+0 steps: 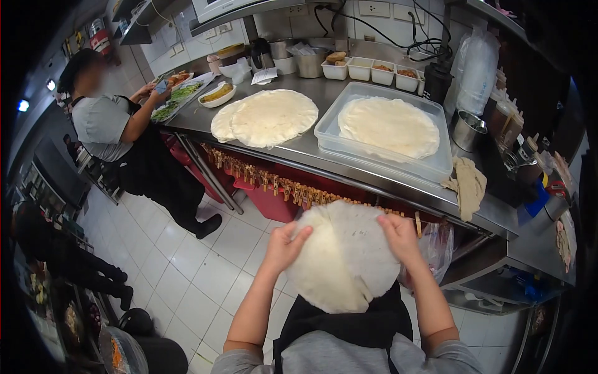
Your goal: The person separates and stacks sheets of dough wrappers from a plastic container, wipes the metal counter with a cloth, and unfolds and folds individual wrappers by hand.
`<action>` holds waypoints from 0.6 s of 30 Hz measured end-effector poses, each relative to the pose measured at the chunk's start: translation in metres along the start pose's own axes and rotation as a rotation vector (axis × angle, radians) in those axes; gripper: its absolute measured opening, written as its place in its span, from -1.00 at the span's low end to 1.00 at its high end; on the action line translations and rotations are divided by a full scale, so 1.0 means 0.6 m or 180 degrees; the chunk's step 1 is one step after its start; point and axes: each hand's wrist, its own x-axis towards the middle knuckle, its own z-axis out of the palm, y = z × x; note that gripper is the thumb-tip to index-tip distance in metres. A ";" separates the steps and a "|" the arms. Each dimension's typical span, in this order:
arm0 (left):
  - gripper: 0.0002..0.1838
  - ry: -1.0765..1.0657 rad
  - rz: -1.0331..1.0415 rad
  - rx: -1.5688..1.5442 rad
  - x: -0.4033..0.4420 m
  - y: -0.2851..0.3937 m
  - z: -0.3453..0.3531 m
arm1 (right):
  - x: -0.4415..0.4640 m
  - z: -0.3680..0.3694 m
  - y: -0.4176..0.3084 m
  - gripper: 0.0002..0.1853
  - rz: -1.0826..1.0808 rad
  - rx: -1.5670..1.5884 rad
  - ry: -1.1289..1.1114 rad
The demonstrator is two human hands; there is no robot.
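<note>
Between my two hands a thin round dough sheet (330,262) hangs in front of my apron, below the counter's front edge. Its right half looks thinner and more see-through than the left, and a fold or tear shows near the bottom. My left hand (288,244) pinches the upper left rim, thumb on the near face. At the upper right rim, my right hand (400,235) grips it the same way. A pile of similar dough sheets (268,117) lies on the steel counter. More sheets (389,126) are stacked inside a clear plastic tub (384,164).
Wooden clothespins (274,182) line the counter's front edge, above a red bin (268,202). A crumpled cloth (468,187) drapes over the edge at right. White containers (359,70) of food stand behind. A co-worker (109,124) holds a phone at the left end.
</note>
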 end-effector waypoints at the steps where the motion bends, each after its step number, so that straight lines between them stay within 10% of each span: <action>1: -0.71 0.0112 -0.0061 -0.0207 -0.003 0.004 -0.007 | 0.004 -0.005 0.005 -0.55 -0.0205 0.0170 0.0251; 18: -0.74 0.0638 0.0010 -0.0667 -0.053 0.015 -0.113 | -0.017 -0.124 0.000 -0.58 0.0087 0.0157 0.0878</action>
